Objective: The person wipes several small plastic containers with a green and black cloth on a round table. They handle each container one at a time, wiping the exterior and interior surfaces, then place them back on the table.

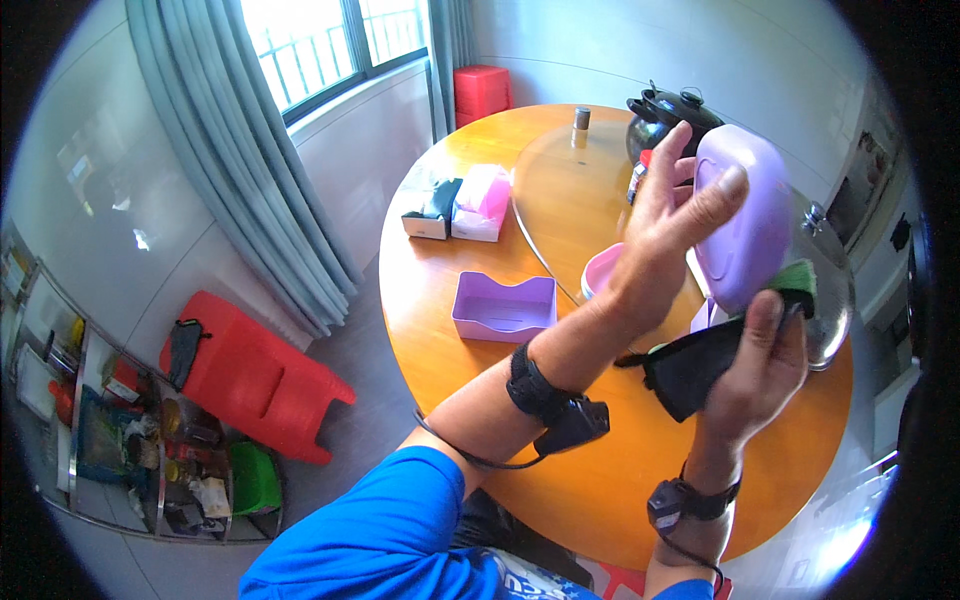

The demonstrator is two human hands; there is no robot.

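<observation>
My left hand (671,210) is raised over the table's right half, its thumb across the face of a light-purple plastic container (742,232) with rounded corners; some of its fingers pass behind the edge. Below it, my right hand (757,375) pinches a black cloth-like item (694,371) and a green-bristled or fibrous piece (795,279) close to the container's lower end. An open purple plastic bin (504,309) with a dipped front rim stands left of my forearm. A pink-and-white bowl-like container (601,271) is partly hidden behind my left wrist.
On the round wooden table (600,495) are a glass turntable (555,165), two small boxes with dark and pink contents (480,202), a black lidded pot (649,131), a small jar (582,118) and a domed metal lid (825,300). A red plastic stool (259,375) and cluttered shelves stand left.
</observation>
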